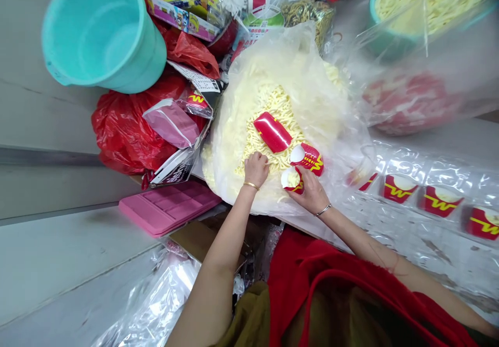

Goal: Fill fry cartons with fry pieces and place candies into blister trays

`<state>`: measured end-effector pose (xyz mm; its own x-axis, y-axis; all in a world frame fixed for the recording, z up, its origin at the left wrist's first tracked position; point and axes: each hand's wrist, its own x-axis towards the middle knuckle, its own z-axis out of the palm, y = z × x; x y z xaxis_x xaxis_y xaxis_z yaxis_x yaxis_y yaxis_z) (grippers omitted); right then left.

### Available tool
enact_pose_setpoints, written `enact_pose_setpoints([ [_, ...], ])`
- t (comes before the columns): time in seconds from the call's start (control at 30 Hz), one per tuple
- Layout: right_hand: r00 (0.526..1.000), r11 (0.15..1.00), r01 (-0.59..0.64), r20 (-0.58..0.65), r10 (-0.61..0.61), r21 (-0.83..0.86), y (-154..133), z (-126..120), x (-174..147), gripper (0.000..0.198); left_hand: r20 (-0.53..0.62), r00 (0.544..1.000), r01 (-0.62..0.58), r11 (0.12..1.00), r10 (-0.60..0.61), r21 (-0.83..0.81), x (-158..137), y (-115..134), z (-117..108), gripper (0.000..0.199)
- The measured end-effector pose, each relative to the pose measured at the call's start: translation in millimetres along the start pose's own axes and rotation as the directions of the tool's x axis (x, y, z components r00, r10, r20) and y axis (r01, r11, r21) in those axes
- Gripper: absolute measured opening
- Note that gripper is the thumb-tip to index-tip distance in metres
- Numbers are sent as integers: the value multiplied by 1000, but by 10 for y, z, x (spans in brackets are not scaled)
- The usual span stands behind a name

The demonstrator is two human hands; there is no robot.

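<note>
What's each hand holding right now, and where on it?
The right hand grips a small red fry carton by its lower body. The left hand pinches fries in the bag; its hold is unclear.

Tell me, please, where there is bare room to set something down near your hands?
Bare grey surface lies left of the pink tray, below the turquoise bucket. It is crowded around the fries bag, where the left hand and right hand work, and along the row of filled cartons on the right.
</note>
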<state>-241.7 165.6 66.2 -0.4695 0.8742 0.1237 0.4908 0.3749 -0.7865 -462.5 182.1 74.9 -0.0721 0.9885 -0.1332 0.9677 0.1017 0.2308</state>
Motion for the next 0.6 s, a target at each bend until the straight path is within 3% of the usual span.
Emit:
enact_pose_setpoints([
  [0.13,1000,1000,1,6,-1,-11,15,-11,-29,72,39,997,62,998,-61,-14,18,4,44,7],
  [0.3,1000,1000,12,2,-12,-14,10,-17,-14,70,29,999,33,998,-31,-62,14,-7,-8,6],
  [0.4,1000,1000,-2,-9,2,-24,-14,-32,-6,70,-64,992,93,961,-113,-259,-46,59,-98,4],
  [0.5,1000,999,-19,-17,19,-39,-50,-39,-11,71,-85,979,113,840,-185,-531,-151,137,-174,6],
  [0.6,999,999,-25,-26,23,-48,-91,-24,-23,70,-84,969,145,814,-230,-562,-198,161,-151,9],
])
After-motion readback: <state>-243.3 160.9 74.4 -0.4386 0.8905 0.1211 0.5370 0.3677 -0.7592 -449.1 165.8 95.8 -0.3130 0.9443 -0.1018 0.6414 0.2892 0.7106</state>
